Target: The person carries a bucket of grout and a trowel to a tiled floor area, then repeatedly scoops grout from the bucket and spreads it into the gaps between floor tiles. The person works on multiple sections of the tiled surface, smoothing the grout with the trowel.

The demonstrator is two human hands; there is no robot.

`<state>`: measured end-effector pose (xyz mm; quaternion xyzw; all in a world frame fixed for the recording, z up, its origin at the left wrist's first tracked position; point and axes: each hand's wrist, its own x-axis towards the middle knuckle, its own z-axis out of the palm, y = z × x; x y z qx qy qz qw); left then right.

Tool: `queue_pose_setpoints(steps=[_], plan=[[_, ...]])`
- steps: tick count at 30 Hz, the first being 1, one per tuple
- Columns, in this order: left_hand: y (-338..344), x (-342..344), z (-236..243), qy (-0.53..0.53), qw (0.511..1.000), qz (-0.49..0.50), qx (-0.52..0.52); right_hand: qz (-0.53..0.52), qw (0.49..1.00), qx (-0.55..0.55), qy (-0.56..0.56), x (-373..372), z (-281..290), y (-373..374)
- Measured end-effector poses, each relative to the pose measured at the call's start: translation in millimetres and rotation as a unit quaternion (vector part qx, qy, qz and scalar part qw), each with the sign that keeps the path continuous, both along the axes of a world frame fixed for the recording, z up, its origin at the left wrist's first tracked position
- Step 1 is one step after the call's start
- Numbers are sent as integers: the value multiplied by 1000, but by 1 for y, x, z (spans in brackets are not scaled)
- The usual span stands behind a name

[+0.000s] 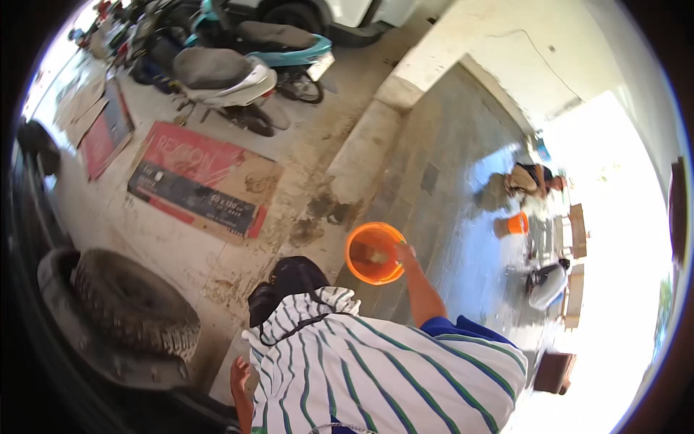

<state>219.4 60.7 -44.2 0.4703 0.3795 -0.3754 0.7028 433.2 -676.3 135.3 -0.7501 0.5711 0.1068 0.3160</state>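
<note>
An orange bucket (375,276) hangs beside me on the right, its mouth facing up. My right hand (405,252) is closed at the bucket's right edge; whether it holds the rim or a handle is not clear. The inside looks brownish, with a pale patch at the bottom that I cannot make out. My left hand (241,372) hangs low at my left side, fingers loosely apart, with nothing visible in it. It is nearest to my striped shirt (376,369).
Left lie flattened cardboard (199,181) and a vehicle's big tyre (130,296). Parked scooters (224,76) stand at the far left. Right, a pale ledge (369,141) borders wet-looking paving (434,217). A crouching person (530,179), another orange bucket (517,223) and a second person (549,284) are there.
</note>
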Motion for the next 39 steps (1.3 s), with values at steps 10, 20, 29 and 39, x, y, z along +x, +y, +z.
queue_pose_setpoints(steps=[10,20,29,39], plan=[[145,474,170,-138,958,-63,244,75,991,104,-46,427,-61,220],[281,532,12,162,958,167,170,97,976,192,44,786,-237,481],[677,978,-41,-6,964,-17,267,106,988,114,18,1085,-326,716],[1033,1389,-57,-113,877,-16,466,180,970,158,28,1455,-308,1082]])
